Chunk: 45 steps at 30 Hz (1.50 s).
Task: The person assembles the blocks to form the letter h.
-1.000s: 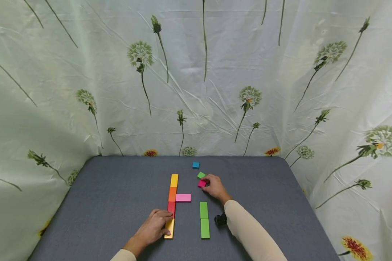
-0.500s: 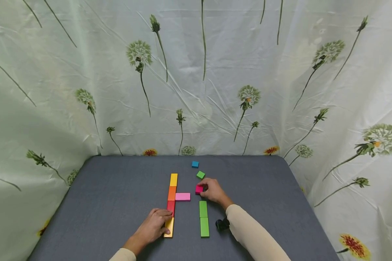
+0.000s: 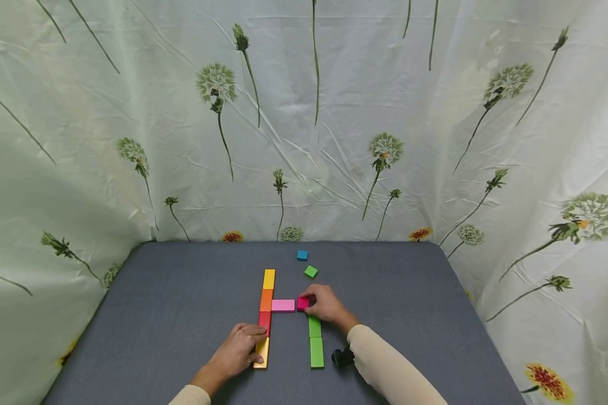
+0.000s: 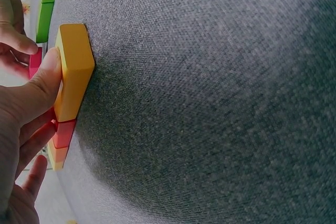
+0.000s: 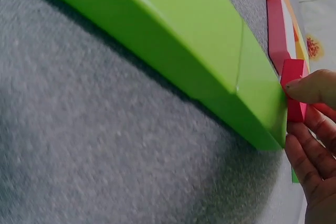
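Note:
My right hand point(image 3: 326, 305) pinches a small magenta block point(image 3: 302, 304) between thumb and fingers, at the right end of the pink block point(image 3: 284, 306). In the right wrist view the magenta block point(image 5: 294, 88) is by the far end of the green blocks point(image 5: 199, 40). My left hand point(image 3: 240, 346) rests on a row of blocks. Its thumb lies on the golden-yellow block point(image 4: 76, 48) at the near end, fingers by the red block point(image 3: 265, 322). Orange point(image 3: 266, 300) and yellow point(image 3: 269, 279) blocks continue that row away from me.
Beyond the right hand lie a small green block point(image 3: 311, 271) and a small blue block point(image 3: 302, 255). A black object point(image 3: 342, 358), apparently the wrist camera, sits under the right forearm. A flower-print curtain point(image 3: 304, 140) hangs behind the grey table point(image 3: 182, 281).
The right hand has carried the magenta block toward me and left, from beside the small green block to the pink block's end. The left hand has stayed in place.

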Each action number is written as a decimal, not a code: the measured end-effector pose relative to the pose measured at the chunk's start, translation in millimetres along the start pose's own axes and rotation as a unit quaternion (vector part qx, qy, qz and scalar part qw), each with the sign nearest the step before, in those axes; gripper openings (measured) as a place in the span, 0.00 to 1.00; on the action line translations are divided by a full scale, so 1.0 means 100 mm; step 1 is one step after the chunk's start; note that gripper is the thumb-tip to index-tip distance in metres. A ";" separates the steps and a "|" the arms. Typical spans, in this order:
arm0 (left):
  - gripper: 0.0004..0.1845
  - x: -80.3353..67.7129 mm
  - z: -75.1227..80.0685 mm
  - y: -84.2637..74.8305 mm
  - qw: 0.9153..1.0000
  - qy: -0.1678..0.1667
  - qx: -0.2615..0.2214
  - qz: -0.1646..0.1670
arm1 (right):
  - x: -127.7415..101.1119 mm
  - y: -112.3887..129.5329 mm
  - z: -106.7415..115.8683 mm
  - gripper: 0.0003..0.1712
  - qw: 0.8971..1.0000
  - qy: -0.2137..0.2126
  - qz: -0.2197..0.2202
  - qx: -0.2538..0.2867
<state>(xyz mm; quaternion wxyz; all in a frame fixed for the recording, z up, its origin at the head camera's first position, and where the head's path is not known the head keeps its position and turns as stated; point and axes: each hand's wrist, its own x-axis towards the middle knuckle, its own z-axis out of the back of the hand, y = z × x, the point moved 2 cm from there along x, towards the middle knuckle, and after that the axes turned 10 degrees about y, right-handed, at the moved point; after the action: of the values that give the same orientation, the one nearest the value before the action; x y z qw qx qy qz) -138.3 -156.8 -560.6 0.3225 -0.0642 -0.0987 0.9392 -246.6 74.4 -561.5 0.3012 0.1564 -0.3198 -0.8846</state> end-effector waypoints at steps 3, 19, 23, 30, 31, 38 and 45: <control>0.27 0.00 0.00 0.00 1.000 -0.001 0.000 -0.001 | 0.01 0.02 -0.02 0.16 1.000 0.003 0.004 -0.003; 0.26 -0.01 -0.02 0.00 1.000 -0.002 0.006 0.000 | 0.03 0.06 -0.08 0.15 1.000 0.002 -0.010 0.004; 0.26 0.00 -0.02 0.00 1.000 0.007 0.001 0.006 | 0.03 0.06 -0.08 0.15 1.000 0.002 -0.012 0.005; 0.27 0.00 -0.03 0.00 1.000 0.014 -0.001 0.013 | 0.03 0.06 -0.09 0.15 1.000 0.000 -0.016 0.013; 0.27 0.00 -0.03 0.00 1.000 0.014 -0.001 0.013 | 0.03 0.06 -0.10 0.15 1.000 0.000 -0.017 0.014; 0.26 -0.01 -0.02 0.00 1.000 0.011 -0.002 0.007 | 0.03 0.02 -0.03 0.20 0.999 0.014 -0.017 0.031; 0.26 -0.01 0.00 -0.01 1.000 0.008 0.003 0.008 | 0.09 -0.14 0.24 0.21 0.993 -0.087 -0.052 0.060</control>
<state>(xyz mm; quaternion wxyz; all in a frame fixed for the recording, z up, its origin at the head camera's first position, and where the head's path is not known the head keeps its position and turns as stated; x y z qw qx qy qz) -137.2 -156.7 -560.1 0.3160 -0.0714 -0.0931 0.9415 -270.5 89.0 -554.2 0.2156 0.1132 -0.3890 -0.8885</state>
